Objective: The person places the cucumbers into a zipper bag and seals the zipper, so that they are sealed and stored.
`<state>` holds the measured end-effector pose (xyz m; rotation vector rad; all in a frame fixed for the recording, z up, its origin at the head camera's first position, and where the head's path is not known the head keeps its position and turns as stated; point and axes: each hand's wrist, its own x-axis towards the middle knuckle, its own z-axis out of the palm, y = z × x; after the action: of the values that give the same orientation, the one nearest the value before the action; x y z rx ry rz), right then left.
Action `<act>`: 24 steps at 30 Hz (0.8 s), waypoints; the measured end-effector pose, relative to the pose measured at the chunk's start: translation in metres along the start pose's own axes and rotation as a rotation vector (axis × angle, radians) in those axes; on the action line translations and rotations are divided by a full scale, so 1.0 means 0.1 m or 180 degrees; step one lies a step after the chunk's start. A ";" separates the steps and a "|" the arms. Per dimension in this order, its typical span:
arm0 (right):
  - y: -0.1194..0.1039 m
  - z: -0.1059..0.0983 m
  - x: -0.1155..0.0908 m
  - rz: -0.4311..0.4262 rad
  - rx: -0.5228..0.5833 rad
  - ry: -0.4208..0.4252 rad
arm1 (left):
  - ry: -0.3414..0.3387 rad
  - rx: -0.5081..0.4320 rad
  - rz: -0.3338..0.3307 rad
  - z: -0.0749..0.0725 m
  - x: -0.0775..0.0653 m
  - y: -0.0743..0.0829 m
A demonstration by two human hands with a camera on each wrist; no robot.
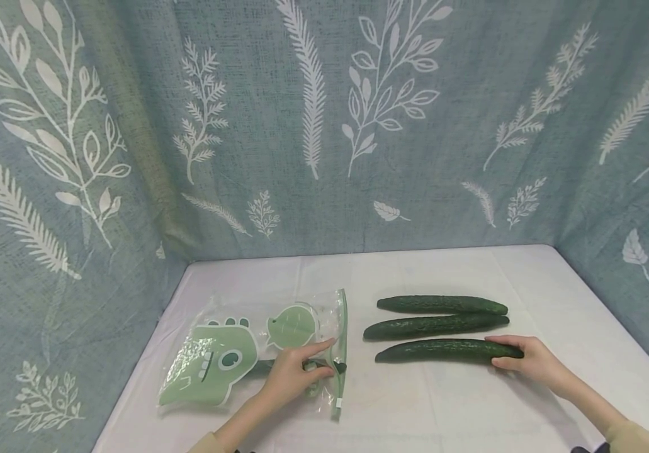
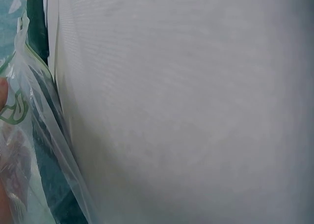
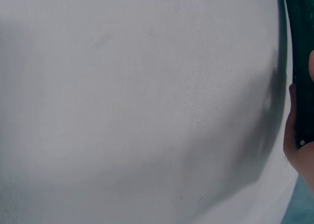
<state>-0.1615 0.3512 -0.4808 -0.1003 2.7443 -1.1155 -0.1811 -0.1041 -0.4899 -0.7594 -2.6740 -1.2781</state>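
My left hand [image 1: 290, 376] lies over a clear zip bag [image 1: 270, 384] printed with green cartoon shapes, thumb and index finger spread near its mouth. A cucumber [image 2: 51, 170] is inside the bag under that hand, its dark tip showing past the thumb at the zip edge. With my right hand [image 1: 528, 362] I grip the right end of the front cucumber [image 1: 437, 350], thumb on the near side and fingers on the far side. Its left end points towards the bag. Beyond it lie a middle cucumber [image 1: 437, 326] and a back cucumber [image 1: 440, 304].
A white cloth [image 1: 415, 415] covers the table. Blue-grey curtains [image 1: 324, 207] with white leaf prints stand behind it and at both sides. The green zip strip [image 1: 343, 314] of the bag faces the cucumbers.
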 end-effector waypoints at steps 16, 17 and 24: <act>-0.04 0.02 -0.06 0.0251 0.0567 -0.0041 | 0.0064 -0.0030 0.0096 0.02 0.00 -0.03; -0.05 0.03 -0.05 0.0269 0.0603 -0.0042 | 0.0070 -0.0030 0.0102 0.02 -0.01 -0.03; -0.11 0.07 -0.04 0.0452 0.0815 -0.0069 | 0.0065 -0.0041 0.0100 0.01 -0.01 -0.03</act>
<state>-0.1567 0.3393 -0.4774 0.1138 2.5183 -1.4011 -0.1816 -0.1049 -0.4928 -0.7821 -2.6299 -1.2898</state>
